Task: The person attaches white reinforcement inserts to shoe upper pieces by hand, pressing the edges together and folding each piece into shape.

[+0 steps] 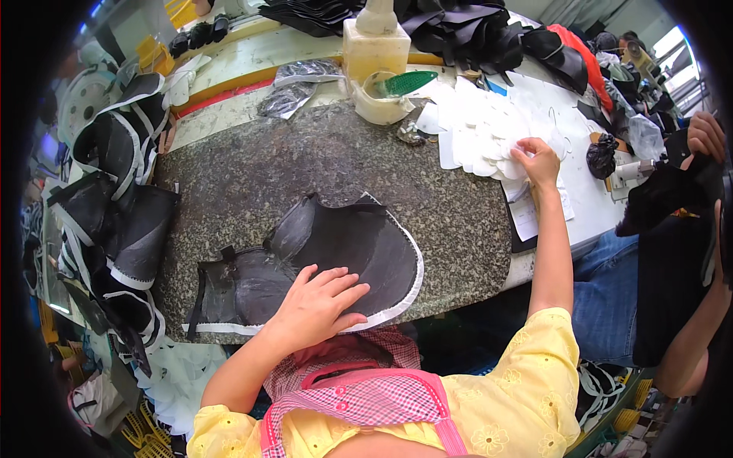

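Observation:
A black boot upper with a white edge strip lies spread on the speckled stone slab in front of me. My left hand rests on its near part, fingers stretched out, holding nothing. To the right, my right hand reaches to a heap of white cut pieces. Thumb and forefinger pinch at a white piece on the heap's near right side; its full outline is lost among the others. Beyond the slab stands a cloudy glue bottle, with an open tub and a green brush against it.
More black uppers with white edging hang stacked at the left. Dark cut pieces pile up at the back, beside clear-wrapped packets. Another person's hand and dark clothing are close on the right, near a sewing machine.

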`<state>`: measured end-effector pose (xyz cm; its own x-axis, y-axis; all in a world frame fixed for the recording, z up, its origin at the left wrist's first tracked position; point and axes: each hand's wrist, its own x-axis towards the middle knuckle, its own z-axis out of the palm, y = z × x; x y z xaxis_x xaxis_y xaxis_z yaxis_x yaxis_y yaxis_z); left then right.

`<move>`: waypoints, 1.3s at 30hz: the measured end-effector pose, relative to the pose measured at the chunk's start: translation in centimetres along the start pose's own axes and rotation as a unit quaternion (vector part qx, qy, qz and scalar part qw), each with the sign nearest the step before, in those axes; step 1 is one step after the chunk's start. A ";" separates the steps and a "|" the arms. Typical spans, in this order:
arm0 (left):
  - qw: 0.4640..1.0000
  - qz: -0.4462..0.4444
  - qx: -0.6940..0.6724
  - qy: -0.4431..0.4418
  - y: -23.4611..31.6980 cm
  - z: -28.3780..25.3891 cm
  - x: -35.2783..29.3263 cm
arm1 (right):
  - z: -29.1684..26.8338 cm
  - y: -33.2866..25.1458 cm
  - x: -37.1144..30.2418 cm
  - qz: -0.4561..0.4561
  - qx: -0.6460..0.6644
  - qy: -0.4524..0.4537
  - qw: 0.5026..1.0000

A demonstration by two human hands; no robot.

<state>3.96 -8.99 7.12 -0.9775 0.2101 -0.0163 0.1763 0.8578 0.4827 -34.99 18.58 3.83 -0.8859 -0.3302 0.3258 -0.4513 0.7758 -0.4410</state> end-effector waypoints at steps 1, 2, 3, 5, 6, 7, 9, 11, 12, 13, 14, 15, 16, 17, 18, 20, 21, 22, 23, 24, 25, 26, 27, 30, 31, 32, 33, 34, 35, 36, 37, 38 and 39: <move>1.000 -0.003 0.002 0.001 -0.1 0.0 0.0 | -0.4 -0.4 -0.1 -0.028 -0.028 0.001 0.999; 1.000 -0.004 -0.001 -0.003 -0.2 0.1 0.0 | -0.7 -1.0 -0.2 -0.056 -0.057 0.002 0.997; 1.000 -0.005 -0.004 -0.006 -0.2 0.0 0.0 | -0.6 -1.4 -0.2 -0.057 -0.055 0.001 0.997; 1.000 -0.008 -0.005 -0.008 -0.4 0.0 0.2 | -0.4 -1.8 -0.1 -0.072 -0.091 0.012 0.993; 1.000 -0.009 -0.007 -0.008 -0.4 -0.1 0.3 | -0.3 -1.6 0.2 -0.073 -0.092 0.012 0.993; 1.000 -0.009 -0.008 -0.007 -0.5 -0.1 0.5 | -0.2 -1.2 0.5 -0.062 -0.063 0.009 0.996; 1.000 -0.013 -0.009 -0.007 -0.8 -0.2 0.7 | 0.2 -0.8 1.3 -0.056 -0.030 0.005 0.998; 1.000 -0.018 -0.004 -0.004 -1.2 -0.2 0.7 | 0.6 -0.8 2.4 0.041 -0.028 -0.042 0.998; 1.000 -0.015 0.000 -0.004 -1.2 -0.3 0.6 | 0.6 0.4 3.2 0.037 -0.025 -0.039 0.998; 1.000 -0.017 0.004 0.001 -1.2 -0.4 0.5 | 0.8 2.5 4.5 0.030 -0.049 0.026 0.998; 1.000 -0.007 -0.004 -0.001 -1.1 -0.4 0.6 | 0.6 4.1 5.7 0.025 -0.074 0.091 0.993; 1.000 -0.001 -0.011 -0.001 -0.9 -0.4 0.5 | -0.2 4.4 6.7 0.054 -0.100 0.132 0.985; 1.000 -0.003 -0.006 0.007 -0.7 -0.3 0.4 | -0.9 4.6 7.8 0.082 -0.125 0.173 0.973; 1.000 0.010 -0.002 0.005 -0.5 -0.2 0.3 | -1.7 4.5 8.9 0.101 -0.131 0.220 0.961; 1.000 0.013 -0.003 -0.001 -0.7 -0.2 0.1 | -1.6 3.3 10.3 0.117 -0.134 0.256 0.950; 0.999 -0.004 -0.013 0.036 -0.7 -0.2 -0.6 | -1.6 -0.3 12.4 0.078 -0.074 0.318 0.942; 0.996 0.002 -0.045 0.074 -0.9 0.0 -1.1 | -2.1 -3.0 12.7 0.062 -0.071 0.359 0.929; 0.991 0.008 -0.077 0.113 -1.2 0.0 -1.4 | -2.7 -5.6 12.7 0.046 -0.068 0.398 0.914; 0.983 0.024 -0.101 0.151 -1.5 -0.5 -1.4 | -4.3 -7.2 12.5 -0.081 -0.044 0.426 0.900; 0.976 -0.007 -0.160 0.148 -1.3 -1.3 -1.4 | -4.9 -8.8 11.9 -0.207 -0.006 0.437 0.875; 0.956 -0.026 -0.243 0.160 -1.6 -1.4 -1.8 | -4.8 -12.3 9.5 -0.208 0.136 0.392 0.886; 0.910 -0.069 -0.374 0.164 -1.7 -1.7 -2.3 | -4.6 -16.4 5.3 -0.195 0.270 0.335 0.881; 0.864 -0.078 -0.468 0.170 -2.4 -1.6 -2.8 | -3.9 -20.0 1.2 -0.261 0.349 0.277 0.856; 0.694 -0.160 -0.672 0.203 -3.5 -2.5 -4.8 | 1.3 -24.9 -10.4 -0.321 0.520 0.083 0.787; 0.644 -0.158 -0.718 0.211 -4.4 -2.9 -5.8 | 2.9 -26.9 -12.9 -0.340 0.525 0.028 0.779; 0.592 -0.155 -0.760 0.219 -5.0 -3.1 -7.3 | 4.0 -28.5 -15.0 -0.358 0.531 -0.028 0.767; 0.601 -0.145 -0.749 0.238 -5.7 -2.9 -8.8 | 5.2 -29.1 -16.4 -0.338 0.559 -0.055 0.755; 0.575 -0.169 -0.731 0.327 -5.4 -2.7 -9.8 | 6.3 -29.6 -17.4 -0.319 0.584 -0.081 0.742; 0.589 -0.198 -0.701 0.351 -5.5 -2.8 -10.8 | 6.7 -29.7 -18.3 -0.320 0.587 -0.092 0.738; 0.602 -0.225 -0.669 0.374 -5.6 -2.9 -11.8 | 7.0 -29.9 -18.9 -0.323 0.589 -0.102 0.734; 0.560 -0.187 -0.700 0.402 -6.1 -2.6 -12.6 | 7.2 -30.3 -19.4 -0.330 0.590 -0.109 0.729; 0.556 -0.184 -0.703 0.404 -6.1 -2.5 -13.3 | 7.3 -30.6 -19.9 -0.334 0.586 -0.113 0.729; 0.558 -0.181 -0.693 0.420 -6.1 -2.5 -13.9 | 7.3 -30.8 -20.3 -0.332 0.582 -0.138 0.730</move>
<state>16.16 -18.36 6.62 -0.7324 -0.6516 -0.1973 0.2595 -0.5352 0.8039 -3.84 -2.56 4.72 -0.3464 -0.6453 0.6809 -0.4346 -0.5328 -0.7261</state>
